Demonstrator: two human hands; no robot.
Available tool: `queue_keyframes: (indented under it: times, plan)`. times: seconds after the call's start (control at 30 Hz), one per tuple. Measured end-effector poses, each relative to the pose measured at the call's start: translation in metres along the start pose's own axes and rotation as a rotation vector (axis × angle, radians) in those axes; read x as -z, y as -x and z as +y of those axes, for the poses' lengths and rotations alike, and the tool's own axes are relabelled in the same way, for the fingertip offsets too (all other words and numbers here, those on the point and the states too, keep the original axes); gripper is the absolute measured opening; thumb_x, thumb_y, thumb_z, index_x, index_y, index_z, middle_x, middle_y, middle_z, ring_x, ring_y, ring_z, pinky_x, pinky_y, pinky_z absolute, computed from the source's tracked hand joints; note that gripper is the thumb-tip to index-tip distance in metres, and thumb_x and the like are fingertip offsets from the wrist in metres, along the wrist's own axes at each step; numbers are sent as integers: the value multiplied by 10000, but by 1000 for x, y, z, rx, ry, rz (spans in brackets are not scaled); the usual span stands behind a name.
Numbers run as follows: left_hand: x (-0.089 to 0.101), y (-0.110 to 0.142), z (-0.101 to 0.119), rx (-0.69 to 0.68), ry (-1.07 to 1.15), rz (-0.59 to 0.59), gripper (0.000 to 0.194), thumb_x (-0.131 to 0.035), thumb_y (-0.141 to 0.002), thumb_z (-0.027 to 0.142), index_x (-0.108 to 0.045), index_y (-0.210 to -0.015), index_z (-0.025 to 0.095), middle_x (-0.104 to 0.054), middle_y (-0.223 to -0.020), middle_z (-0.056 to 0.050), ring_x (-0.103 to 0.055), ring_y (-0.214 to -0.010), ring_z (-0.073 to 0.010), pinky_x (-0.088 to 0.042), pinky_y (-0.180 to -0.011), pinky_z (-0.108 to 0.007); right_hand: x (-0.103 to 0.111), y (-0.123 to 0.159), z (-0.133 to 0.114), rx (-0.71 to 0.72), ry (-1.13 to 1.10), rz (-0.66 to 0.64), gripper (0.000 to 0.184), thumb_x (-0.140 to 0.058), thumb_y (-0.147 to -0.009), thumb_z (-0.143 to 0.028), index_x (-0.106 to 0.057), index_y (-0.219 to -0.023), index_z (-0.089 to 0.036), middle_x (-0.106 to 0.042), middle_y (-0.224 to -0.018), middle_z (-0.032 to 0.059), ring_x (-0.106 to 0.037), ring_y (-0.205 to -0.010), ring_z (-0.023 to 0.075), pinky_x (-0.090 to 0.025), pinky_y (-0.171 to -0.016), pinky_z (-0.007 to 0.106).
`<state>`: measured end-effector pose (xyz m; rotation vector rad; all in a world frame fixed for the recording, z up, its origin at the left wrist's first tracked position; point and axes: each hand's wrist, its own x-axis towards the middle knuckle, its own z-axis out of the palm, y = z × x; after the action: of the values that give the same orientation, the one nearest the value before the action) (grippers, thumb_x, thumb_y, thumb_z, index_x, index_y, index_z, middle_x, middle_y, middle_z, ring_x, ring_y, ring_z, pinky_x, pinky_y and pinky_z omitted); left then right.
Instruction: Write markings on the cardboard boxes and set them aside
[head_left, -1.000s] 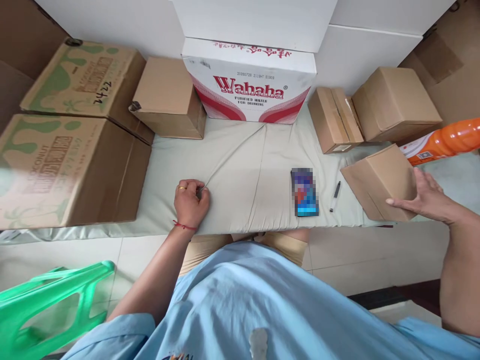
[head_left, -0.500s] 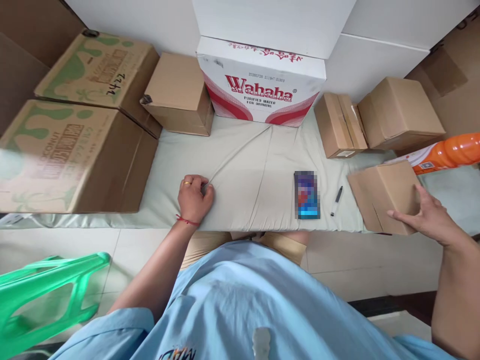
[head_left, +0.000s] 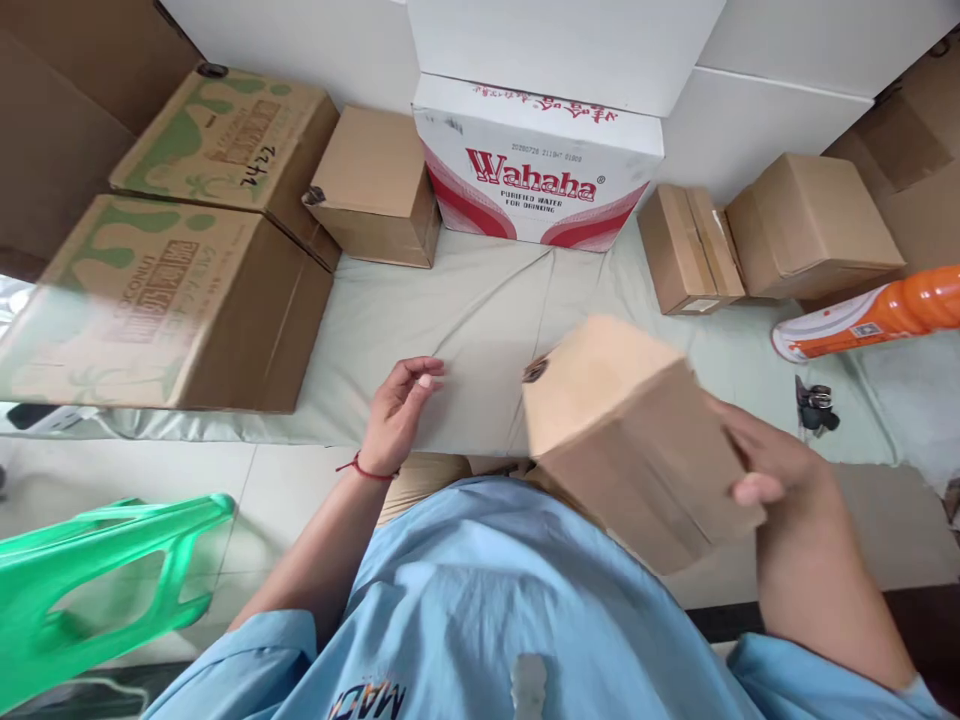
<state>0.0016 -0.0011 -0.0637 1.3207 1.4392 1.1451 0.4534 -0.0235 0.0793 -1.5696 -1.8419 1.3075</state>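
Note:
My right hand [head_left: 776, 470] grips a plain brown cardboard box [head_left: 652, 475] by its right end. The box is held tilted above the front edge of the covered table, partly over my shirt, and has a dark round mark on its left corner. My left hand [head_left: 397, 415], with a red string on the wrist, is just over the cloth [head_left: 480, 320] left of the box. Its fingers are loosely bent and apart from the thumb, with nothing in them. The box hides the part of the table beneath it.
Coconut cartons [head_left: 217, 300] stand at left beside a small brown box [head_left: 382, 190]. A Wahaha water carton [head_left: 536, 180] is at the back. Two brown boxes [head_left: 814, 225] and an orange bottle [head_left: 877, 310] lie right, near a black buckled strap [head_left: 817, 405]. A green stool [head_left: 172, 560] is on the floor.
My right hand has lifted the box off the table's right side and brought it left, uncovering the black strap. The phone and pen are now hidden. My left hand has loosened from a fist.

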Motion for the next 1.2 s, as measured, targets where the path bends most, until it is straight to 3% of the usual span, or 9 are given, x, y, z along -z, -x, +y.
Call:
queue_keyframes:
  times: [0.1,0.2,0.33,0.4,0.53,0.63,0.73,0.9,1.2]
  plan:
    - [4,20,23,-10,217,-79,605,-589,-1010,739,-695,-1330,236,-694,-1423,-166,-654,-1382,-324,-595,-1112,-476,-29,-57,-15,146,-232,-261,1179,-893,-632,-863,-612,-1577,-216,-673,-1552,177,-589,-1518,386,-535,-1194,530]
    - [12,31,32,21,221,-4,698,-523,-990,822,-716,-1321,239,-707,-1426,-176,-690,-1334,-347,-607,-1081,-497,-59,-107,-23,121,-346,-520,1102,-931,-673,-785,-613,-1579,-245,-642,-1609,168,-598,-1521,377,-505,-1236,567]
    - [27,39,21,84,96,196,575,-586,-1010,719,-740,-1247,219,-762,-1292,-155,-716,-1226,-336,-600,-1040,-489,-86,-138,-26,-55,-380,-153,807,-887,-815,-700,-687,-1471,-275,-638,-1623,147,-538,-1579,336,-373,-1346,583]
    - [35,43,13,85,39,280,483,-684,-988,632,-737,-1244,226,-748,-1307,-136,-692,-1260,-322,-578,-1066,-460,-88,-132,-22,-62,-462,18,673,-873,-846,-669,-728,-1380,-286,-691,-1555,123,-587,-1527,313,-434,-1313,553]
    - [44,52,13,40,-42,428,393,-709,-1005,540,-745,-1231,221,-727,-1296,-114,-697,-1193,-263,-563,-1036,-388,-90,-92,-5,-107,-585,292,433,-844,-891,-609,-774,-1175,-290,-792,-1265,77,-741,-1091,217,-652,-910,372]
    - [47,52,30,-38,-75,451,326,-664,-1047,525,-783,-1120,230,-750,-1151,-86,-705,-1058,-242,-575,-962,-384,-104,-55,7,-198,-605,342,391,-838,-895,-594,-775,-1105,-270,-768,-964,45,-624,-710,151,-531,-572,273]
    - [44,46,52,-116,-114,346,333,-633,-1058,530,-815,-1050,251,-764,-1057,-75,-714,-1029,-261,-585,-935,-410,-125,-27,9,-246,-602,235,404,-804,-924,-617,-779,-1106,-257,-746,-867,42,-577,-624,147,-460,-491,261]
    - [35,36,72,-37,-110,197,327,-804,-927,470,-823,-1166,248,-787,-1078,-72,-737,-974,-253,-613,-871,-390,-143,-15,-2,-124,-478,64,480,-778,-948,-647,-762,-1259,-281,-810,-1185,101,-768,-1031,268,-670,-853,399]
    - [30,54,103,-141,-82,242,253,-814,-935,386,-861,-1172,311,-807,-1163,-69,-764,-1027,-261,-657,-836,-391,-146,-34,14,-17,-545,218,467,-693,-1032,-566,-706,-1432,-325,-745,-1475,72,-673,-1417,313,-534,-1227,538]
